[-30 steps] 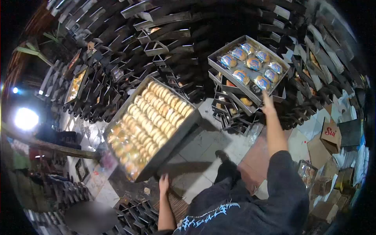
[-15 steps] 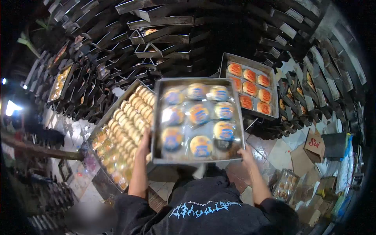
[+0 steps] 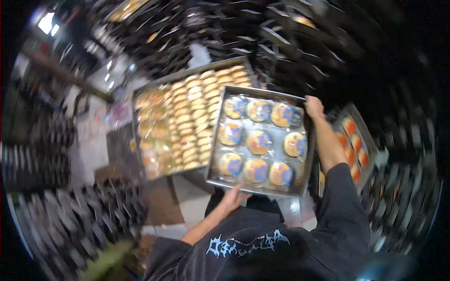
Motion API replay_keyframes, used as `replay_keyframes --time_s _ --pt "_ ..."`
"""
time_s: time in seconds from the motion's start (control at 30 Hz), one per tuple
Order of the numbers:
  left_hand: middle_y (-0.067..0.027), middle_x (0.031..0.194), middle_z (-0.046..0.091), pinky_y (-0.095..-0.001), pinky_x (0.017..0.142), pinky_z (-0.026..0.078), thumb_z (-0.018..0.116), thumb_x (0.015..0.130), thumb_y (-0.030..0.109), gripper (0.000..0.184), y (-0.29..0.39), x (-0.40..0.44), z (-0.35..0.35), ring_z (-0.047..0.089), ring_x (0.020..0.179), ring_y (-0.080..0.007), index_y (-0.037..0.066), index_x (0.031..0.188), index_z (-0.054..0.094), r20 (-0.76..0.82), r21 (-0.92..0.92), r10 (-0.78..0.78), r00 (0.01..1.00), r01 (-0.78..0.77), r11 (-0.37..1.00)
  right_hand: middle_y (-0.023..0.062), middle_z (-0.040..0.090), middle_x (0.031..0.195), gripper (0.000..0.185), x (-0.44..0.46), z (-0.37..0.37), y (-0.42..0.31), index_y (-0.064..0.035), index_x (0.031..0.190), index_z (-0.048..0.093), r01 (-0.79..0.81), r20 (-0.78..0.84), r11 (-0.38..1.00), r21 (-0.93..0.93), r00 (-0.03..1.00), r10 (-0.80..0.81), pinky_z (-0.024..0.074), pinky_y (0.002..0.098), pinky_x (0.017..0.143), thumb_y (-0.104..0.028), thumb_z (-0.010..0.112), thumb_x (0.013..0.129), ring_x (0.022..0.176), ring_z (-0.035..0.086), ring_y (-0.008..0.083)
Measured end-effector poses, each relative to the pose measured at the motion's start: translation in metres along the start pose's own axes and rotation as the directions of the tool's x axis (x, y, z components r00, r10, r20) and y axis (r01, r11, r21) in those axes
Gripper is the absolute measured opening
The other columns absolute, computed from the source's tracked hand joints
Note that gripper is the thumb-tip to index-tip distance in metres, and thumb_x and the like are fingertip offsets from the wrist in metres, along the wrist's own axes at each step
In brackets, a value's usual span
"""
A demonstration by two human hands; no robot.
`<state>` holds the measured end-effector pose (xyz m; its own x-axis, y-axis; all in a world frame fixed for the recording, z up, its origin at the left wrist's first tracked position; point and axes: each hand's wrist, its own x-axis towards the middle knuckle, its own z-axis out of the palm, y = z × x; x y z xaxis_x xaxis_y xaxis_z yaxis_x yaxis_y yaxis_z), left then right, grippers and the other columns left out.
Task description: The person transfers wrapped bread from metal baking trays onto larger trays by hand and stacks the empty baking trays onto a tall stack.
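A square metal tray (image 3: 276, 144) holds several round pastries in clear wrappers with blue print. My left hand (image 3: 231, 198) grips its near edge, fingers partly hidden beneath it. At the tray's far right corner, my right hand (image 3: 315, 107) is closed on the rim. Behind and left of it lies a larger tray (image 3: 138, 122) with rows of pale round pastries (image 3: 191, 119) and wrapped ones at its left end. The held tray overlaps the larger tray's right side in view; whether they touch I cannot tell.
At the right, partly behind my right arm, is a tray of orange-topped pastries (image 3: 356, 147). Stacked dark trays (image 3: 281, 42) fill the back, blurred. More stacks (image 3: 47, 220) stand at the lower left. Pale floor tiles (image 3: 192, 196) show below the large tray.
My right hand moved from the stack at the right to the wrapped-pastry tray, now held in both hands. The tray has turned in view, and the view has swung left.
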<state>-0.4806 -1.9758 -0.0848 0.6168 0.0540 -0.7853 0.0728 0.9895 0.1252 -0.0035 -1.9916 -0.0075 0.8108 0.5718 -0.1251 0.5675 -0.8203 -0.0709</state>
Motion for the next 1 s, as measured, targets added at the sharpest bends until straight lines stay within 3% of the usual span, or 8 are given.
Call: replay_keyframes --time_s 0.2,0.37,0.43,0.5,0.57,0.7,0.77,1.0 --pt "-0.0136 0.121 0.053 -0.0449 0.100 0.041 0.061 0.087 0.020 0.042 -0.069 0.061 0.043 0.050 0.113 -0.0276 0.000 0.121 0.046 -0.061 -0.180 0.136 0.989 -0.145 0.973 0.0229 0.060 0.099 0.022 0.088 0.065 0.028 -0.0018 0.097 0.060 0.259 0.130 0.966 0.014 0.957 -0.258 0.0452 0.0468 0.080 -0.014 0.064 0.080 0.096 0.056 0.0409" --pt "-0.0074 0.063 0.061 -0.0308 0.051 0.045 0.053 0.089 0.049 0.051 -0.025 0.046 0.071 0.061 0.058 -0.0159 0.002 0.072 0.060 -0.168 0.335 -0.081 0.982 0.134 0.933 0.0208 0.061 0.095 0.022 0.139 0.088 0.020 -0.0009 0.099 0.060 0.454 -0.101 0.885 0.103 0.890 -0.445 0.0443 0.0447 0.081 -0.013 0.064 0.081 0.093 0.055 0.0394" --pt "-0.0124 0.062 0.062 -0.0355 0.055 0.048 0.050 0.089 0.051 0.055 -0.007 0.013 0.094 0.062 0.058 -0.0211 0.000 0.072 0.061 -0.178 0.766 0.281 0.943 -0.047 0.641 0.0215 0.061 0.086 0.018 0.144 0.087 0.010 -0.0001 0.089 0.059 0.549 -0.226 0.826 0.129 0.827 -0.514 0.0440 0.0462 0.074 -0.013 0.065 0.078 0.085 0.056 0.0398" --pt "-0.0229 0.079 0.063 -0.0408 0.073 0.049 0.060 0.085 0.039 0.042 0.014 0.007 0.118 0.063 0.080 -0.0346 -0.002 0.094 0.062 -0.388 0.910 0.467 0.795 0.249 0.332 0.0206 0.062 0.094 0.031 0.155 0.089 -0.003 -0.0006 0.101 0.060 0.517 -0.256 0.840 0.167 0.845 -0.469 0.0442 0.0447 0.078 -0.017 0.069 0.077 0.089 0.056 0.0394" --pt "-0.0205 0.110 0.055 -0.0440 0.081 0.045 0.065 0.079 0.037 0.054 0.008 0.035 0.138 0.055 0.101 -0.0354 0.004 0.120 0.050 -0.103 0.985 0.885 0.455 -0.075 0.154 0.0214 0.059 0.105 0.043 0.147 0.081 -0.015 -0.0002 0.111 0.056 0.523 -0.370 0.836 0.165 0.819 -0.439 0.0417 0.0436 0.085 -0.021 0.071 0.076 0.097 0.054 0.0398" --pt "-0.0259 0.134 0.032 -0.0525 0.090 0.039 0.069 0.074 0.037 0.073 0.008 0.084 0.138 0.036 0.118 -0.0457 0.008 0.132 0.036 -0.028 0.961 0.972 0.234 0.273 -0.037 0.0226 0.052 0.123 0.061 0.089 0.047 -0.035 0.0029 0.126 0.046 0.340 -0.495 0.797 0.499 0.867 -0.059 0.0333 0.0413 0.100 -0.028 0.070 0.079 0.117 0.045 0.0372" --pt "-0.0286 0.137 0.023 -0.0580 0.091 0.036 0.073 0.070 0.038 0.080 0.014 0.089 0.136 0.029 0.119 -0.0524 0.009 0.133 0.033 -0.164 0.914 0.863 0.478 0.402 -0.050 0.0221 0.050 0.126 0.057 0.043 0.037 -0.046 0.0024 0.128 0.045 0.191 -0.351 0.684 0.704 0.931 0.101 0.0305 0.0401 0.103 -0.025 0.066 0.083 0.121 0.043 0.0335" --pt "-0.0257 0.118 0.042 -0.0495 0.089 0.044 0.077 0.062 0.032 0.075 0.073 -0.033 0.117 0.046 0.107 -0.0445 0.008 0.124 0.042 -0.131 0.991 0.718 0.684 0.116 0.070 0.0217 0.049 0.126 0.051 -0.092 0.079 -0.145 0.0055 0.124 0.048 0.199 0.007 0.550 0.811 0.937 -0.349 0.0337 0.0385 0.101 -0.026 0.061 0.087 0.117 0.046 0.0319"
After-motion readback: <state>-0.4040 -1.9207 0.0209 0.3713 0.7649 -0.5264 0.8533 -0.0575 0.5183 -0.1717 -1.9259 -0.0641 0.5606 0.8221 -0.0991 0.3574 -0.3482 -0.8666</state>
